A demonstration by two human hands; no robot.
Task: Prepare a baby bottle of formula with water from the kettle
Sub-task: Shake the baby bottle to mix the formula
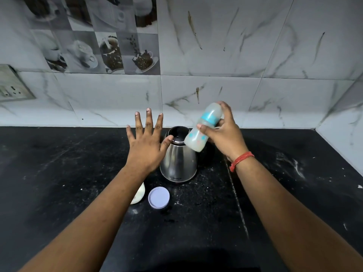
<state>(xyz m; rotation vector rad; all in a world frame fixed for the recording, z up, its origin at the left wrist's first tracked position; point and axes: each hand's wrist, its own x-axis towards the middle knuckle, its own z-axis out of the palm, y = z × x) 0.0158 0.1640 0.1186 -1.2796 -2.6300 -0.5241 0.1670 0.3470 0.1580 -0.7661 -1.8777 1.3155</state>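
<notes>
My right hand (222, 132) grips the baby bottle (204, 127) above the kettle (177, 158), its long axis tilted, capped end up and far-right, base down toward the kettle's lid. My left hand (146, 142) hovers just left, fingers (148, 118) spread and empty, thumb near the lid, nearer to steady it over the desk (59, 163).

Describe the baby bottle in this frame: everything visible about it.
The baby bottle is translucent, cloudy plastic with a turquoise collar band and a clear cap over the top. Faint pastel prints mark its body. It is motion-blurred and tilted, cap up and away, held in the right hand above the kettle, not touching it.
</notes>
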